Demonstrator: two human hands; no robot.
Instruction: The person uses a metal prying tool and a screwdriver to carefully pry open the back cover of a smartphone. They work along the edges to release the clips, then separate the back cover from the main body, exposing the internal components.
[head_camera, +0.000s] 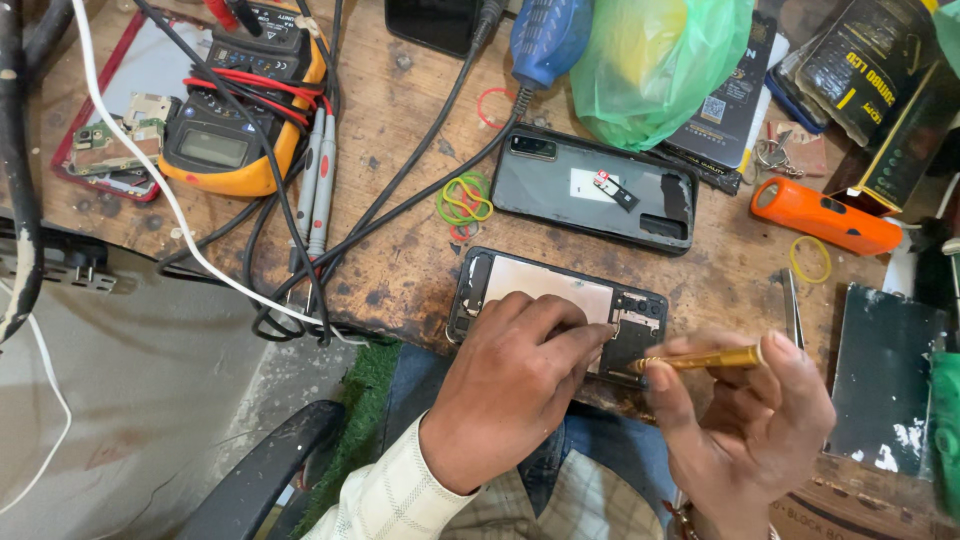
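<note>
An opened phone (530, 285) lies face down at the bench's near edge, its battery and dark circuit board exposed. My left hand (505, 385) rests on it, fingertips pressing near the board. My right hand (755, 425) grips a gold-handled screwdriver (700, 359), its tip touching the board at the phone's right end. Just beyond lies the phone's dark back cover (595, 187), inner side up, with a small part on it.
A yellow multimeter (235, 120) with red and black leads sits at the back left beside a red-framed phone (105, 150). Rubber bands (464, 198), an orange torch (825, 217), a green plastic bag (655, 60), tweezers (792, 305) and boxed parts (870, 80) crowd the wooden bench (400, 255).
</note>
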